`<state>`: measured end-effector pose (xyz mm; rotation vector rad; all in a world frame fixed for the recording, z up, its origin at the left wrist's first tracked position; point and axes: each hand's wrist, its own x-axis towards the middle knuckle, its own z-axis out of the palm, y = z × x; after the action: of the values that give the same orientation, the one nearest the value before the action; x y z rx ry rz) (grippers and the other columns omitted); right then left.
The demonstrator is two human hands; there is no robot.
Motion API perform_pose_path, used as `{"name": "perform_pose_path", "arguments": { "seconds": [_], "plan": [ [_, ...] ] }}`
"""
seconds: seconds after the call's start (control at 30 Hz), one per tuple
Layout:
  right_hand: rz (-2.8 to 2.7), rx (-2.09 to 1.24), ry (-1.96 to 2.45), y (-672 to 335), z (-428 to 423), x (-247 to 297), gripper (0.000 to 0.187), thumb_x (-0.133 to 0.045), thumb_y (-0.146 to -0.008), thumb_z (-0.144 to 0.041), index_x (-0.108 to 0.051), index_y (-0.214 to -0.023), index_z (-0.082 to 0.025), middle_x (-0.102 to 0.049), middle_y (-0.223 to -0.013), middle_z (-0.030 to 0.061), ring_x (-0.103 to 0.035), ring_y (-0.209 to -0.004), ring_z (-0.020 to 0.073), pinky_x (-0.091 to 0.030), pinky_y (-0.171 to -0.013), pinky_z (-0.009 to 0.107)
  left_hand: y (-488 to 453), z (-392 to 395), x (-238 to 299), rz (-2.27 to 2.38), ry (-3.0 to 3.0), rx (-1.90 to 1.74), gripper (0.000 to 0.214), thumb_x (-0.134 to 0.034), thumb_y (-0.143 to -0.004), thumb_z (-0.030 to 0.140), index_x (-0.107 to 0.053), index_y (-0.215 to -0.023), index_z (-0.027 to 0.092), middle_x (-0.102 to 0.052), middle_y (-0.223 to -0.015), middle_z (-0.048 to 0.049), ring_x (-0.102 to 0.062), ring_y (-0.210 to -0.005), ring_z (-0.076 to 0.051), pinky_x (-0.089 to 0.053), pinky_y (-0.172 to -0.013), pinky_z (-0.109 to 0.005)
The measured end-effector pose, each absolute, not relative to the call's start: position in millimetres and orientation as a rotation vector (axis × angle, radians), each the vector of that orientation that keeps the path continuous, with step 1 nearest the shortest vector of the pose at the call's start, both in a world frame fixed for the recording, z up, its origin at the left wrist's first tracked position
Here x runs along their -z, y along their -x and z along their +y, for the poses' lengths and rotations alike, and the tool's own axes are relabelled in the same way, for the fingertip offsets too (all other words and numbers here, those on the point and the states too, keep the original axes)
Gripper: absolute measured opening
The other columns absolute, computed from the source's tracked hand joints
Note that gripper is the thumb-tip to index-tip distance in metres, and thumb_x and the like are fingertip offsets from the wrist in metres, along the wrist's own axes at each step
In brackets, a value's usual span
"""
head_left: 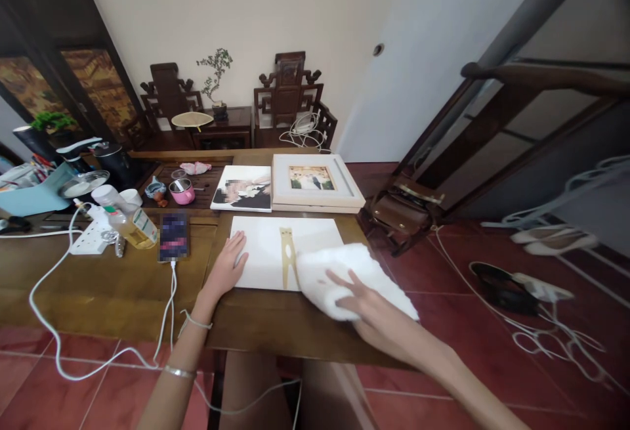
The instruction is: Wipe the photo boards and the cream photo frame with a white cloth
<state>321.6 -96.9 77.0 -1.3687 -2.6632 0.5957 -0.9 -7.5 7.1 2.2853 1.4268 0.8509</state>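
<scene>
A flat white rectangular board [260, 246] lies on the brown wooden table [275, 331], its long axis running side to side; the slim gold figure [285, 238] on it points lengthwise away from the person, forked end nearest. The left hand [229, 262] lies flat on the board's left end, fingers loose and unclenched. At its right end, the right hand [359, 299] presses a fluffy white cloth [339, 262], two fingers spread (whether the others grip it, I cannot tell). Beyond the board sits a pale box-framed photograph [344, 180]; to its left, a clear bottle of yellowish liquid [132, 226] bears a label too small to read.
</scene>
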Motion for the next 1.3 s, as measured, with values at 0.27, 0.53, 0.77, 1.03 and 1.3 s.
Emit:
{"name": "perform_pose_path", "arguments": {
  "seconds": [0.27,0.53,0.77,1.03,1.3],
  "plan": [
    [-2.597,-0.518,1.289,-326.5,-46.4,-67.3,0.048,-0.037,-0.062,0.000,-0.063,-0.101,-0.013,-0.050,-0.137,0.0144,-0.028,-0.137,0.0251,-0.018,-0.115,0.049,2.9,-5.6,-9.3,1.433,-2.302,-0.839,0.046,-0.039,-0.093,0.032,-0.044,-0.136,0.017,-0.042,-0.145,-0.0120,-0.033,-0.138,-0.022,-0.023,-0.115,-0.047],
    [-2.497,-0.373,1.314,-311.2,35.3,-58.1,0.046,-0.037,-0.063,0.001,-0.064,-0.096,-0.016,-0.067,-0.114,0.0102,-0.039,-0.132,0.0270,-0.020,-0.112,0.052,3.9,-5.5,-12.7,1.441,-2.288,-0.834,0.046,-0.040,-0.093,0.033,-0.046,-0.135,0.017,-0.043,-0.144,-0.0114,-0.034,-0.137,-0.022,-0.024,-0.115,-0.047],
    [-2.579,-0.357,1.297,-314.9,-35.7,-63.5,0.049,-0.037,-0.061,0.000,-0.064,-0.100,-0.015,-0.060,-0.126,0.0130,-0.034,-0.135,0.0267,-0.019,-0.113,0.052,3.8,-5.1,-8.8,1.437,-2.295,-0.843,0.046,-0.040,-0.093,0.032,-0.044,-0.136,0.018,-0.042,-0.145,-0.0114,-0.033,-0.138,-0.021,-0.023,-0.115,-0.047],
    [-2.676,-0.456,1.299,-323.6,-95.2,-71.6,0.041,-0.040,-0.059,-0.001,-0.064,-0.087,-0.019,-0.040,-0.145,0.0056,-0.022,-0.140,0.0241,-0.020,-0.114,0.051,0.9,-6.4,-6.9,1.437,-2.300,-0.838,0.046,-0.038,-0.093,0.030,-0.043,-0.136,0.016,-0.041,-0.145,-0.0129,-0.031,-0.139,-0.022,-0.022,-0.115,-0.047],
    [-2.601,-0.364,1.428,-301.8,8.8,-59.4,0.029,-0.045,-0.070,-0.009,-0.061,-0.092,-0.016,-0.035,-0.148,0.0123,-0.017,-0.140,0.0332,-0.017,-0.105,0.068,1.9,-6.6,-6.8,1.439,-2.275,-0.839,0.046,-0.039,-0.093,0.031,-0.043,-0.136,0.017,-0.041,-0.145,-0.0120,-0.031,-0.139,-0.021,-0.023,-0.115,-0.047]
  ]
}}
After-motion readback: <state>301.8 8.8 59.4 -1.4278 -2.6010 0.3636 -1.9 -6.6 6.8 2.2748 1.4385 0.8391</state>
